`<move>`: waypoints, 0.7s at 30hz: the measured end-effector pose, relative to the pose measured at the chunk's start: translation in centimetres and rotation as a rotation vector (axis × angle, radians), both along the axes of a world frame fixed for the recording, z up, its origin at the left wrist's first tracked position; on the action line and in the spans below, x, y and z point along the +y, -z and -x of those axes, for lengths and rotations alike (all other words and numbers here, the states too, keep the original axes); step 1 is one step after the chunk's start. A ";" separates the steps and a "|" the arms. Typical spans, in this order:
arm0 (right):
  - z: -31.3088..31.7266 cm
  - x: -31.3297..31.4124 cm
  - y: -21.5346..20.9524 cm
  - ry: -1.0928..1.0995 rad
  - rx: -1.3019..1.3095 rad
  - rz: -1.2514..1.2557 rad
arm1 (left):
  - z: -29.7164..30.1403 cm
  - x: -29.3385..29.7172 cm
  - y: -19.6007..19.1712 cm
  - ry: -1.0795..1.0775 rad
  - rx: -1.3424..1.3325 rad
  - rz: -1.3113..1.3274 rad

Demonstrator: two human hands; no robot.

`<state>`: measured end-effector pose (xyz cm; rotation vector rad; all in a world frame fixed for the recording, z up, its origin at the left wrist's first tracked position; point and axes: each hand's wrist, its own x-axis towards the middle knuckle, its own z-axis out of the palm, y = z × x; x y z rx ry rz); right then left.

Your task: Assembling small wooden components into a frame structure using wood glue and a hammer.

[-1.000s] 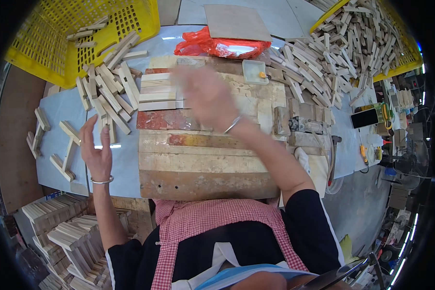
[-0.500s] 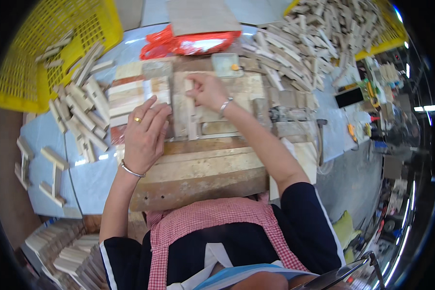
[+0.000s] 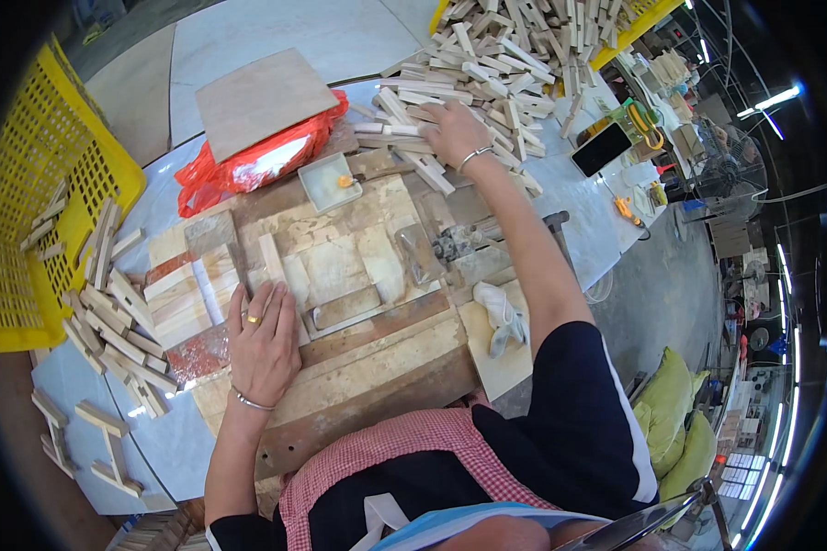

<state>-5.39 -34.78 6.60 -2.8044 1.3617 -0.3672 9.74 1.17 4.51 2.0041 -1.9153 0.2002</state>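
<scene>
My left hand point(image 3: 265, 335) lies palm down at the near end of a pale wooden strip point(image 3: 271, 257) on the worn wooden work block point(image 3: 368, 354). Its fingers are stretched out and cover part of that strip. Over at the far right, my right hand point(image 3: 458, 138) reaches into a heap of loose wooden strips point(image 3: 515, 87). Its fingers extend over the strips at the heap's left edge, and nothing is lifted. Left of my left hand is a row of short wooden blocks point(image 3: 175, 308) laid side by side.
A yellow plastic basket point(image 3: 110, 165) stands far left, with strips piled beside it. H-shaped wooden frames point(image 3: 110, 445) lie near left. Behind the block are a shallow tray point(image 3: 326, 188) and a red bag point(image 3: 276, 161) under a board. A phone point(image 3: 601, 149) and a white glove point(image 3: 501, 317) lie right.
My right hand has left the strip on the work block and moved far right to the heap. My left hand has come onto the strip's near end. The view has swung right.
</scene>
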 end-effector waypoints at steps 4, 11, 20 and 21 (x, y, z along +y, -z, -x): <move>2.6 -3.5 2.4 -0.179 0.204 0.143 | 0.1 0.1 -0.1 -0.020 0.013 -0.006; 1.2 1.1 -2.5 -0.138 -0.518 -0.165 | 0.1 0.1 0.1 -0.036 0.041 -0.008; -1.8 15.8 0.5 -0.742 -0.151 -0.405 | -0.3 0.1 0.2 -0.024 -0.003 0.010; -1.7 16.5 1.2 -0.847 -0.070 -0.350 | -0.2 0.2 0.4 -0.022 -0.003 0.017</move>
